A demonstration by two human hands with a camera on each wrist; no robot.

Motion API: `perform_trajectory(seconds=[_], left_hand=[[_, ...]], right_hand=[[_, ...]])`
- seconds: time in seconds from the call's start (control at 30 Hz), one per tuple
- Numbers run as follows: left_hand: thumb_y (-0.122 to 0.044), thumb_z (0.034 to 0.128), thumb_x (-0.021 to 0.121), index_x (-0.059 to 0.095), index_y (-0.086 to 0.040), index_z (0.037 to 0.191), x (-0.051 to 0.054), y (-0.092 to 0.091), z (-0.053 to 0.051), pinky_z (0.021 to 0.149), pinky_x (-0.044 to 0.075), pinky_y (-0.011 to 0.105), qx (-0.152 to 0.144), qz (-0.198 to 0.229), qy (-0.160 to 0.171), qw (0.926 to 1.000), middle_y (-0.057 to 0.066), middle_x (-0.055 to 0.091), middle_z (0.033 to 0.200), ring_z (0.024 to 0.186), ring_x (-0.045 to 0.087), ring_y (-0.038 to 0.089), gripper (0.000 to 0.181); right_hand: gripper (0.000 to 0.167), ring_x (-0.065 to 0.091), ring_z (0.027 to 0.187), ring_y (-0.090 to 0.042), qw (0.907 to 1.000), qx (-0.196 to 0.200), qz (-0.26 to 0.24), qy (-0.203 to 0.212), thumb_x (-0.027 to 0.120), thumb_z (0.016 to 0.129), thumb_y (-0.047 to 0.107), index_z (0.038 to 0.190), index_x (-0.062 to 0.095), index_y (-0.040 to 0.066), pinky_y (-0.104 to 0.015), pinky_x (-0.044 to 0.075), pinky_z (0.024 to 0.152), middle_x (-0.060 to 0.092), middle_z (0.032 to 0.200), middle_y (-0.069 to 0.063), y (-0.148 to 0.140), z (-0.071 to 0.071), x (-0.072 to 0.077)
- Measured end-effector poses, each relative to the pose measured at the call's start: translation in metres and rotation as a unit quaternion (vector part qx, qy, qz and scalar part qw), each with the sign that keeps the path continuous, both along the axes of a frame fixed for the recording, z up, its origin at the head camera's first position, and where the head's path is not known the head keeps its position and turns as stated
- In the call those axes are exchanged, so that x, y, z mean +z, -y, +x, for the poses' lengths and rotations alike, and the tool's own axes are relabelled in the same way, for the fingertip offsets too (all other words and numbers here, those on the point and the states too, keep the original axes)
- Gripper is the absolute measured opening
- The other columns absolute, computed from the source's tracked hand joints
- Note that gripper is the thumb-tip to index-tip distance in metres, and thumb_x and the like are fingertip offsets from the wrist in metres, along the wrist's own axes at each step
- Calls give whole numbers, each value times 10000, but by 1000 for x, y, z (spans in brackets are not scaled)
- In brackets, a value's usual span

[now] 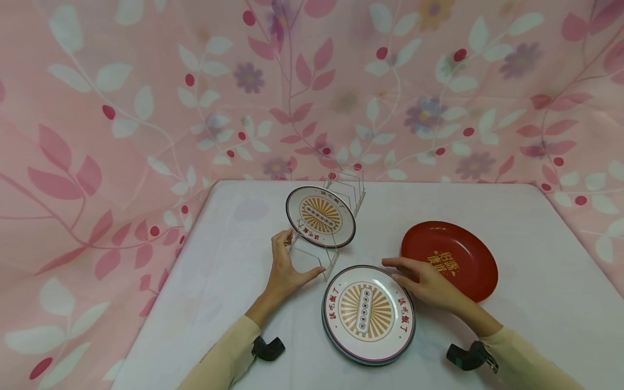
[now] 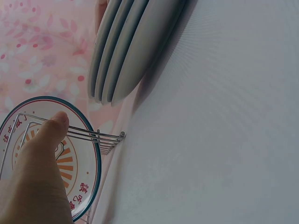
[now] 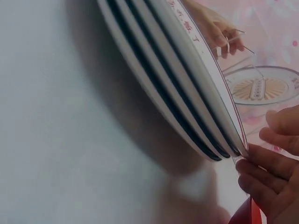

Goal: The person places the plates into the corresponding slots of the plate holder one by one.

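Several stacked plates, wht top, gold-ray ctr

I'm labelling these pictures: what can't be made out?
Head view: faces of the lower plates, under the top plate.
Head view: part of the red oval plate, behind the right hand.
Left wrist view: part of the racked plate, behind the left hand.
Right wrist view: part of the plate stack, cut off by the top edge.

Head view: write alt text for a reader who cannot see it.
A person's left grip holds a wire rack with one patterned plate tilted in it, while the right grip touches the rim of a stack of plates. A red plate with gold characters lies to the right on the white table.
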State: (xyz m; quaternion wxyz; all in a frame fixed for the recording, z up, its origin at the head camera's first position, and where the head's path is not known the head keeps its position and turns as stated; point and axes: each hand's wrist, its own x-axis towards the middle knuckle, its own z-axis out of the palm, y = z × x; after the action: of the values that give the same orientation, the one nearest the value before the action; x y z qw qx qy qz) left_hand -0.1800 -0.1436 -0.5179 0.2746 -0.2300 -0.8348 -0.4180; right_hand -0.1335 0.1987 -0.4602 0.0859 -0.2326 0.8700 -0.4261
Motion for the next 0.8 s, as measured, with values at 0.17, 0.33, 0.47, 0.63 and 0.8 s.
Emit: perform_trajectory(seconds=[0.17,0.33,0.47,0.63,0.8], left_hand=[[-598,658,830,288,86,1407,1,1,2,1061,386,409,15,-11,171,9999,253,336,1366,1272,361,290,1150],[-610,660,822,286,82,1413,2,1,1,1061,386,407,23,-27,185,9998,223,334,1378,1275,362,292,1155],[-627,667,805,288,78,1411,2,1,1,1060,387,403,30,-39,141,9999,218,336,1377,1270,364,292,1148],[-599,666,824,293,80,1403,2,0,0,1054,391,404,20,-21,82,10000,224,338,1370,1260,367,298,1134],[-591,663,830,297,91,1401,0,0,0,1053,384,399,-36,29,-3,10000,256,344,1356,1244,375,336,1138]], right_hand=[[511,553,1272,-306,9978,-38,589,-305,719,882,123,1362,556,60,-449,476,988,611,1353,-99,8,13,-1],[601,512,1304,-371,9962,-520,668,-193,718,866,68,1412,477,2,-472,440,1003,561,1392,-180,17,24,-5],[553,525,1288,-379,9938,-912,628,-63,711,864,40,1378,512,-9,-464,438,1001,580,1362,-190,19,26,-9],[472,607,1159,-313,9923,-1058,646,36,716,868,55,1318,576,18,-453,494,969,636,1282,-153,17,25,-10],[424,621,983,-213,9912,-1168,615,68,722,867,71,1276,612,42,-406,555,892,680,1201,-126,13,22,-11]])
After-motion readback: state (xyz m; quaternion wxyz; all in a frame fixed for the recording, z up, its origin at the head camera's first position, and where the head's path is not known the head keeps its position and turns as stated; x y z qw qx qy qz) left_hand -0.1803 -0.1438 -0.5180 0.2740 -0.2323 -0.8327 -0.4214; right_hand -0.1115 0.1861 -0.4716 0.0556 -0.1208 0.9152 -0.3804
